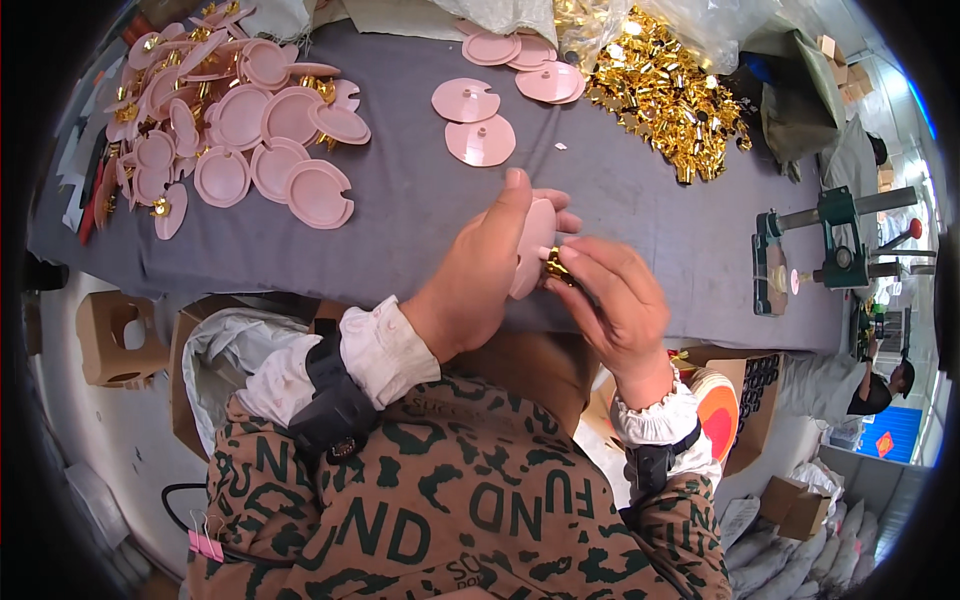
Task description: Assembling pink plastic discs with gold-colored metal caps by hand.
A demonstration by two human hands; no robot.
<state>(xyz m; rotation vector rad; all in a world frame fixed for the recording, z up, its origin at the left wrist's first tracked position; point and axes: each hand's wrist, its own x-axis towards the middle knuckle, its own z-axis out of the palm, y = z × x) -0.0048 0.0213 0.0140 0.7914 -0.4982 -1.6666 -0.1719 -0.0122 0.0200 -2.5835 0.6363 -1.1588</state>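
Observation:
My left hand [485, 265] is closed round a pink round lid [533, 255], which it holds on edge with the small peg facing right. Pinched in the fingertips of my right hand [615, 300] is a small shiny gold knob [556, 265], right at the lid's peg. Whether the knob is seated on the peg I cannot tell. Beyond my hands lie several loose pink lids [480, 143], peg side up. A heap of gold knobs [660, 90] spreads over the far right of the table.
At the left is a big pile of pink lids [240, 117], some with gold knobs fitted. A green hand press [840, 235] stands at the table's right edge. Grey cloth covers the table [400, 210]. Cardboard boxes [120, 335] are below, and another person [885, 385] is far right.

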